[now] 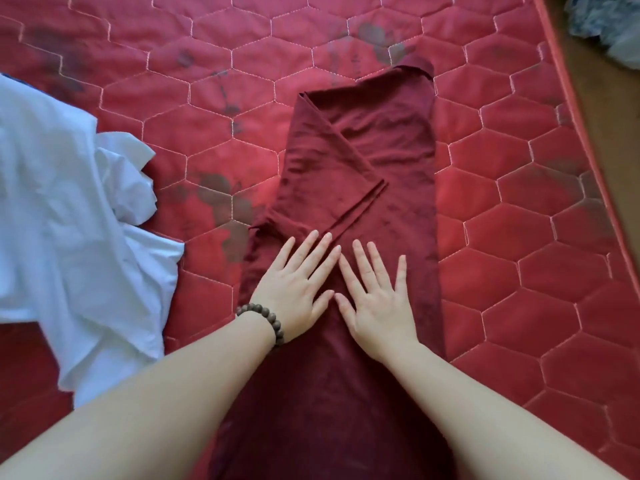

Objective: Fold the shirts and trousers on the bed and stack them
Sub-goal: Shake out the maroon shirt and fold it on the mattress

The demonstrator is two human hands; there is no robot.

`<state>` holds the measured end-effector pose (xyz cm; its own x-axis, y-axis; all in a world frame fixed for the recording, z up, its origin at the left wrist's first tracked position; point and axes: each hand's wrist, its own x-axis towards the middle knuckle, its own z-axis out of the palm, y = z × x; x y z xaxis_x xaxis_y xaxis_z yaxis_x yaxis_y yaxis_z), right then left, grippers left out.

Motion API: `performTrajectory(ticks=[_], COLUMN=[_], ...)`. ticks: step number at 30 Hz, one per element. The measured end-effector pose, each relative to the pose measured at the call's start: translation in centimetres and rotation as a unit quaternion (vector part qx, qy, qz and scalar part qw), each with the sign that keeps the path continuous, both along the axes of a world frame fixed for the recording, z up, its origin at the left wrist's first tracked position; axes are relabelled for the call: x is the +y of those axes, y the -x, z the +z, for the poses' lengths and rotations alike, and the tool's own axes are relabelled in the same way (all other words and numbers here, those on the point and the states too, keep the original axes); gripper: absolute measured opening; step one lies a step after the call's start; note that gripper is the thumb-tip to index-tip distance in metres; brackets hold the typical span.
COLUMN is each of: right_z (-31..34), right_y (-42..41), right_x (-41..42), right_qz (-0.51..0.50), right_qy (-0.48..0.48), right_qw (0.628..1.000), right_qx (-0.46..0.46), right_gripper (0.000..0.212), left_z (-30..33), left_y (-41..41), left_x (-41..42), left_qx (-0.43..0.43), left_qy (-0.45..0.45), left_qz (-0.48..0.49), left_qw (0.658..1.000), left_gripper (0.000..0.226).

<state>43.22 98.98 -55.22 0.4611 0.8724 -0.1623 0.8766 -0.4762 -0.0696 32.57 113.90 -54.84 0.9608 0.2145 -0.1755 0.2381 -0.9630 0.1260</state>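
Note:
A dark red shirt (374,143) lies on the bed as a long narrow strip running away from me, its sides folded inward with a sleeve lying diagonally across it. My left hand (298,285), with a bead bracelet on the wrist, presses flat on the middle of the strip with fingers straight. My right hand (377,299) lies flat beside it, fingers spread, thumbs nearly touching. A crumpled white garment (69,220) lies unfolded at the left of the bed.
The bed is covered by a red quilted cover (519,237) with hexagon stitching. Its right edge (588,133) borders a brown floor, where a grey-white bundle (609,26) lies at the top right.

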Motion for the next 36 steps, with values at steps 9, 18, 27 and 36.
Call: performTrajectory(ticks=[9,18,27,36], right_z=[0.5,3.0,4.6,9.5], right_y=[9.5,9.4,4.4,6.3], right_x=[-11.5,-18.3,-21.3,-18.2], right_qz=[-0.012,0.037,0.162,0.092], right_qy=[0.071,0.083,0.120,0.244], right_qw=[0.997,0.996,0.979,0.894], right_qx=[0.035,0.026,-0.021,0.363], right_gripper=[0.062,0.058,0.102,0.073], left_z=[-0.8,1.3,1.5,6.0], left_y=[12.6,19.0,20.7,18.7], left_x=[-7.8,-7.0,-2.9,-5.8], left_qx=[0.039,0.026,0.065,0.161], left_qy=[0.021,0.037,-0.035,0.242], left_qz=[-0.002,-0.007,-0.152,-0.123], left_qw=[0.999,0.999,0.986,0.949], left_gripper=[0.064,0.055,0.084,0.068])
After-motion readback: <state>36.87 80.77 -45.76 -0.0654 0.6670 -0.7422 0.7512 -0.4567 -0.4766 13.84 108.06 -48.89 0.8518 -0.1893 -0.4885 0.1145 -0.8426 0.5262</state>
